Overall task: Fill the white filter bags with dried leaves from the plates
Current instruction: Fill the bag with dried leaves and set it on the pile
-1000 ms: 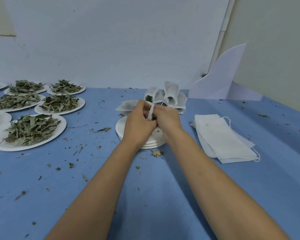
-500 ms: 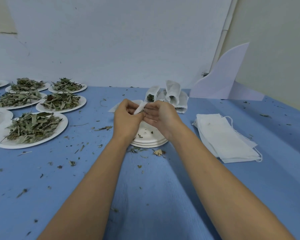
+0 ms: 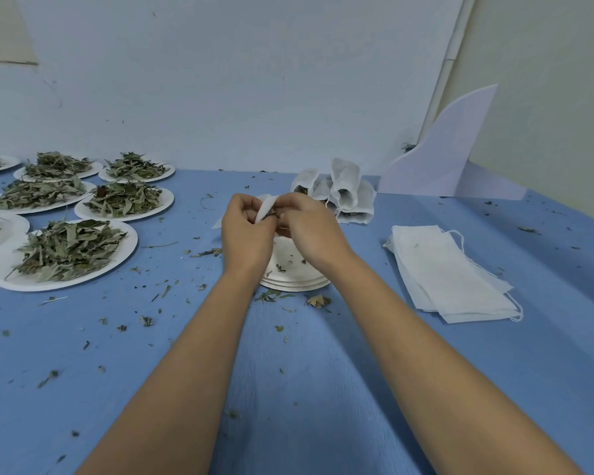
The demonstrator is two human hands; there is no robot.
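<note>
Both forearms extend to frame centre; left hand (image 3: 246, 231) and right hand (image 3: 307, 228), fingers curled, pinch one filter bag (image 3: 265, 207).

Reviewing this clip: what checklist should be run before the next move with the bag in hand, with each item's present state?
1. Bag gripped by left hand and right hand: ok.
2. Bag held over the plate stack, so spills land there: ok.
3. Bag full enough to close: cannot tell, the fingers hide it.
4. Leaves available on the nearest leaf plate: ok.
5. Empty bags in stock on the right: ok.
6. Table free of spilled bits: not ok, scraps lie scattered.
</note>
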